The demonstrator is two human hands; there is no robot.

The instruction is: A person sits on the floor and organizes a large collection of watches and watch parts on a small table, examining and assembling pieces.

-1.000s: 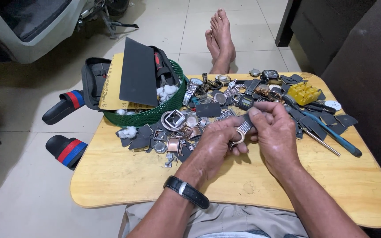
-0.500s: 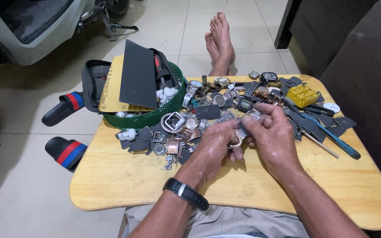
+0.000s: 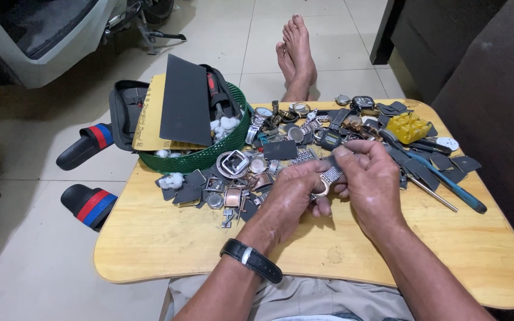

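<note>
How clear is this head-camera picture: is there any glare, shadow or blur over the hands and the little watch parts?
Head view: even indoor light, no harsh glare; the floor tiles have only a dull sheen. Soft shadows lie on the wooden table under the left hand and right hand. The metal watch band between them is slightly soft; the small parts behind are too fine to tell apart. Edges bend a little.

A shiny silver metal watch band (image 3: 328, 178) is gleaming above the smooth, pale, varnished wooden table (image 3: 168, 244). The green woven plastic basket (image 3: 206, 157) is holding a matt dark grey sheet (image 3: 187, 101), yellow paper (image 3: 147, 116) and white cotton tufts (image 3: 224, 125).
</note>
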